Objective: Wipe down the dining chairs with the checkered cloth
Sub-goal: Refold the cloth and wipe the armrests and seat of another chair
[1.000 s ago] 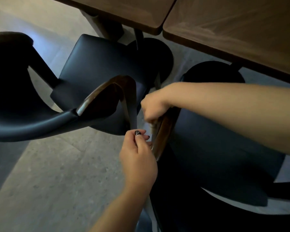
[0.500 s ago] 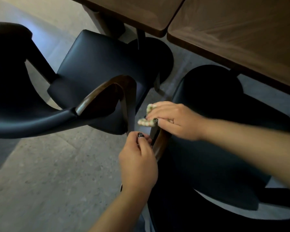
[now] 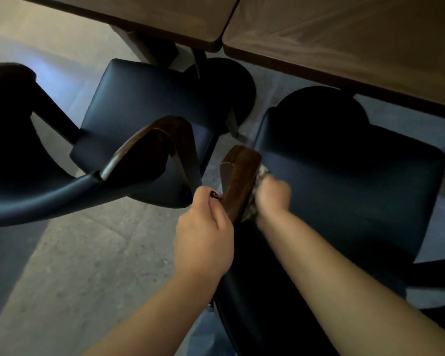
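Right hand (image 3: 272,199) fingers curl tight around the checkered cloth (image 3: 261,176), pressing it to the inner side of the wooden armrest (image 3: 239,181); left hand (image 3: 203,235) clamps the armrest's outer side, steadying the right chair (image 3: 350,191). This looks like the armrest wipe; next, probably a stroke along the wood. The left chair (image 3: 144,111) waits under the counter (image 3: 344,34).

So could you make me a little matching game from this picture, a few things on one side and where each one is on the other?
Things:
1. checkered cloth
2. left hand
3. tables
4. left chair's seat

Places:
A. along the top of the picture
B. grips the wooden armrest from its left
C. under the right hand, against the armrest
D. left of the armrest

Pairs: 1-C, 2-B, 3-A, 4-D
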